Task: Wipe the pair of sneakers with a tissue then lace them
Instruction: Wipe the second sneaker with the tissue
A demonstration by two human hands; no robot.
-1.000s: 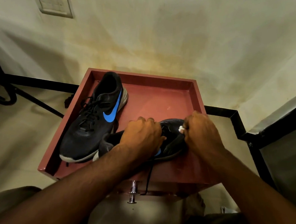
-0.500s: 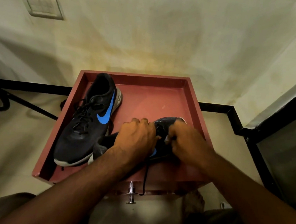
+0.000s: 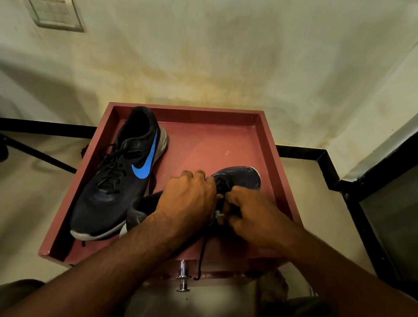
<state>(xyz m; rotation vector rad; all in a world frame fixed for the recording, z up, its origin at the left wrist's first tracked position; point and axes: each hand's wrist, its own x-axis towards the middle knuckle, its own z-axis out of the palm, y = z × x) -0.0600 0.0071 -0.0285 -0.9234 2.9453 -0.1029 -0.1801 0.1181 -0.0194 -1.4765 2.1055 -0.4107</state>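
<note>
Left hand [image 3: 190, 198] gripping near sneaker [image 3: 240, 178], right hand [image 3: 249, 218] pinching its black lace [image 3: 202, 256], red tray [image 3: 270, 152]

**Both hands on the near sneaker, lace work**

Red tray [image 3: 267, 137] holds 2 dark sneakers. Far sneaker [image 3: 118, 182], blue swoosh, laced, lies at left. Near sneaker [image 3: 240, 178] lies sideways, toe right. Left hand [image 3: 189, 198] curled over its middle. Right hand [image 3: 252, 218] pinches the black lace [image 3: 202, 256], whose loose end hangs over the tray's front edge.
</note>
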